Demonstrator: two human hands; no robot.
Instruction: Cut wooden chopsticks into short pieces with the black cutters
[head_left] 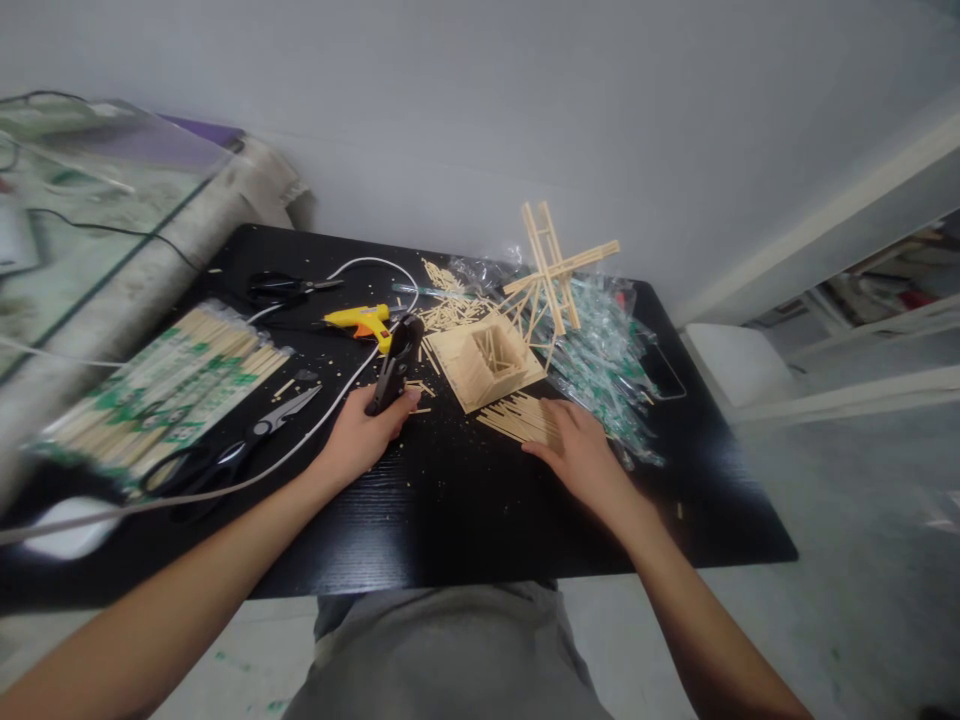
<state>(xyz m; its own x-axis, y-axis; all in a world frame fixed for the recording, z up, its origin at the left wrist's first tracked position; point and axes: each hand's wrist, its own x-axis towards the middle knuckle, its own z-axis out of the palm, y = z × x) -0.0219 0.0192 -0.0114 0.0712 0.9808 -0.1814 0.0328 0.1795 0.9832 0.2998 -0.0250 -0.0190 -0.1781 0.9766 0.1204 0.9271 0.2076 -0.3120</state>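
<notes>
My left hand is closed around a black hand tool that points up and away; blur hides its exact kind. My right hand lies over a loose bundle of thin wooden sticks, thumb and fingers apart and touching them. Just beyond the bundle stands a windmill-like stick model, with a square base, a hollow box and crossed stick blades. A yellow glue gun rests on the table beyond my left hand.
On the black table, packs of wrapped chopsticks and scissors lie left. More black-handled scissors are behind. Short cut sticks and crumpled clear-green wrappers cover the back and right. A white cord crosses the left side.
</notes>
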